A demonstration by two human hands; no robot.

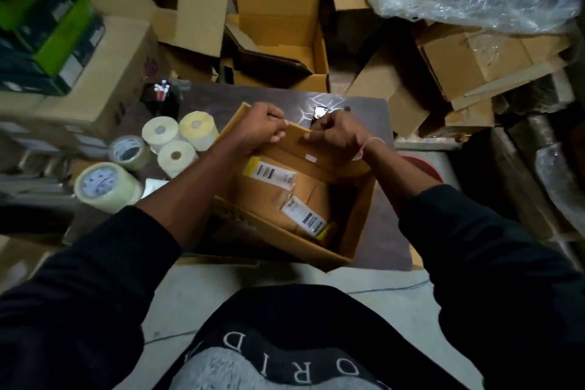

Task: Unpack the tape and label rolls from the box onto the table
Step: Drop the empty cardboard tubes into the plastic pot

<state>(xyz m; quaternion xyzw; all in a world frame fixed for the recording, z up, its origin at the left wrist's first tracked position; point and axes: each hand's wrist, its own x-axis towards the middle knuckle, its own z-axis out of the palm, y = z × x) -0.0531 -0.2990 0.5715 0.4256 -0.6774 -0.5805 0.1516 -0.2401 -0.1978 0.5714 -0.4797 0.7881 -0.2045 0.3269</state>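
Now both hands pinch the brown, barcode-labelled box's (319,196) flap.

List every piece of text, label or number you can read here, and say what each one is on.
"O R I D": large pale letters on the dark sweatshirt; the word is cut off on both sides.
Barcode stickers on the flaps inside the cardboard box: print too small to read.
Blue print inside the tape rolls' cores: blurred, unreadable.
Label rolls: no text visible.
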